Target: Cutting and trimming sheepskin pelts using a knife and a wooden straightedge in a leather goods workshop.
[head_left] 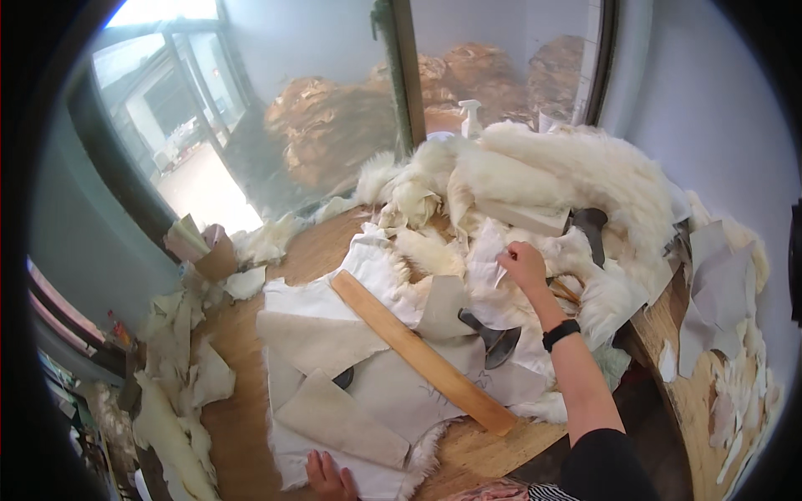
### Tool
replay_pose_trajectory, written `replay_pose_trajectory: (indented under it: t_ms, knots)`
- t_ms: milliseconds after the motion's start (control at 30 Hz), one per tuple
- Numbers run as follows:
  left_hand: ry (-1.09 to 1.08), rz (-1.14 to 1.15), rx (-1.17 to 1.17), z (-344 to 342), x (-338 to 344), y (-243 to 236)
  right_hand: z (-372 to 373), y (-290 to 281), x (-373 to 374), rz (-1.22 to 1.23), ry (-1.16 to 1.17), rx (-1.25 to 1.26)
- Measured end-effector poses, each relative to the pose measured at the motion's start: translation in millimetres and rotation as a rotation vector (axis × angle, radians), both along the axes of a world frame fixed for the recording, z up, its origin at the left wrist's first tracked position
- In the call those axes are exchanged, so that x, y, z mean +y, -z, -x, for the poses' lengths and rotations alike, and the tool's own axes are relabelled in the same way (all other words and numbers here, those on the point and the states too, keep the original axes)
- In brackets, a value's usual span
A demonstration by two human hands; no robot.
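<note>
A white hide [297,447] lies fur-side down on the wooden table, its fleecy edge showing. On it are grey-beige cut pieces [334,415], a long wooden batten [422,351] set diagonally and dark curved objects [499,344], partly covered. My left hand [328,474] rests open on the hide's near edge, at the bottom of the view. My right hand [522,267] reaches to the middle of the bench, its fingers closed on a thin white piece [487,263] among loose fleece.
Piled cream fleeces [551,167] cover the back, beside a spray bottle [470,118] and a dark tool [591,234]. Scraps [213,376] line the left; more sheets [710,292] lie right, past a dark gap [643,417] in the bench. A glass partition [326,167] stands behind.
</note>
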State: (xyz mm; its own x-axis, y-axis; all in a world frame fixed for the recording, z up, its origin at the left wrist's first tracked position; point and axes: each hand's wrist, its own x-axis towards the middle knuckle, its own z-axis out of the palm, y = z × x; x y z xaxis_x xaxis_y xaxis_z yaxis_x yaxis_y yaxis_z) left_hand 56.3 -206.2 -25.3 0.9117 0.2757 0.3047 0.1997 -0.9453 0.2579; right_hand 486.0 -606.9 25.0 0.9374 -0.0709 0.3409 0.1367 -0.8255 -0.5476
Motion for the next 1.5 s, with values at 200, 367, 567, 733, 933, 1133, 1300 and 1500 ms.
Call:
replay_pose_trajectory:
  t_ms: [200,367,567,733,933,1133,1300,1500]
  knots:
    - [-0.036,0.048,-0.012,7.8,2.7,0.1,14.7,-74.7,5.5,-0.732,-0.061,-0.067]
    - [-0.044,0.099,0.022,5.9,3.4,2.8,88.5,-132.3,49.0,-0.786,-0.295,-0.121]
    - [-0.018,0.108,-0.078,11.2,8.6,1.2,256.2,-56.0,157.1,0.011,-0.941,-0.083]
    - [-0.089,0.247,-0.170,38.0,9.5,-14.4,316.9,-23.8,159.4,-0.029,-0.886,0.130]
    - [0.037,0.258,-0.221,48.5,1.0,-26.3,313.8,3.4,131.2,-0.011,-0.734,0.240]
    - [0.481,0.290,-0.188,8.9,-30.8,-41.7,312.1,-1.1,159.7,0.124,-0.683,-0.077]
    - [0.422,0.423,-0.068,8.4,-22.4,-28.8,320.2,-20.7,165.2,0.043,-0.904,0.240]
    - [0.359,0.292,-0.091,21.4,-13.1,-17.9,269.3,-51.7,108.5,-0.656,-0.694,0.884]
